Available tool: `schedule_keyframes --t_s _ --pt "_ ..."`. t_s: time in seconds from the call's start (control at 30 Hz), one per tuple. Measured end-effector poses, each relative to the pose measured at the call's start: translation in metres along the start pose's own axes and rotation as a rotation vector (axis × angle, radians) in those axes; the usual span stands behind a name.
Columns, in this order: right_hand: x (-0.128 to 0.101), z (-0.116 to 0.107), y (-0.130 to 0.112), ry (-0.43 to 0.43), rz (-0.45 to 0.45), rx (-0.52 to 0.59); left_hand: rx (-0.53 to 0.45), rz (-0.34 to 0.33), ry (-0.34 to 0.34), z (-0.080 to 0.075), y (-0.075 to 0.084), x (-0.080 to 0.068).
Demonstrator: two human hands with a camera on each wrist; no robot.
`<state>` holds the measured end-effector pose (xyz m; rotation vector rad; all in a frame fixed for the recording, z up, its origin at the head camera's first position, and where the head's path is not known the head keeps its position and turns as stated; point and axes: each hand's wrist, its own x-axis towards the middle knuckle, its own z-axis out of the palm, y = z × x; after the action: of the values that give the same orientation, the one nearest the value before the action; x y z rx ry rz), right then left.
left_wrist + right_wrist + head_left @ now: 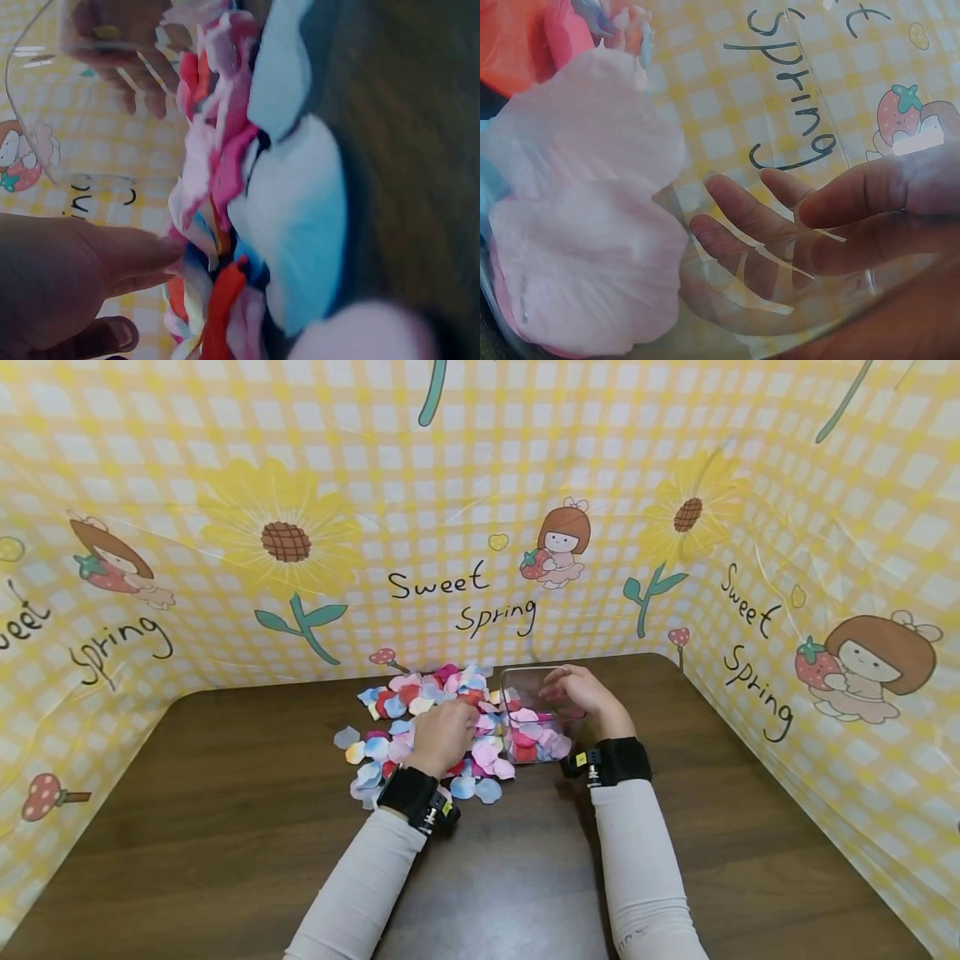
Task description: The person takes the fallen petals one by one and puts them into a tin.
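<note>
left hand [444, 732] rests curled on the petal pile [420, 727] at the worktop's [225, 827] 12 o'clock edge, pinching petals. right hand [585, 692] grips the clear box [536, 718] at the pile's 3 o'clock.

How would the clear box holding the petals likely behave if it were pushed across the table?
The clear box looks thin-walled, with only petals in its bottom, so it is probably light for its size. It would likely slide on the smooth table rather than roll. Being tall and lightly filled, it may tip if pushed near the rim; the right hand on it probably steadies it.
</note>
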<state>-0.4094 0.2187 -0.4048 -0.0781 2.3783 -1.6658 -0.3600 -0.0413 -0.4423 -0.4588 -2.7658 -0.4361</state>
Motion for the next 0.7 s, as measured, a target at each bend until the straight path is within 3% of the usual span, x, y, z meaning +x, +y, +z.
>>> schedule_keyframes --t_s 0.17,0.37,0.57,0.7 --pt "0.002 0.002 0.004 -0.001 0.005 0.006 -0.026 -0.051 0.078 -0.009 -0.009 -0.002" --pt "0.003 0.001 0.005 -0.003 -0.001 -0.011 -0.071 -0.111 0.151 -0.040 -0.017 -0.001" --pt "0.002 0.000 0.002 0.003 -0.010 -0.036 -0.141 -0.061 0.312 -0.071 -0.007 -0.001" --pt "0.002 0.000 0.001 0.006 -0.025 -0.053 -0.166 0.003 0.378 -0.079 0.011 -0.001"
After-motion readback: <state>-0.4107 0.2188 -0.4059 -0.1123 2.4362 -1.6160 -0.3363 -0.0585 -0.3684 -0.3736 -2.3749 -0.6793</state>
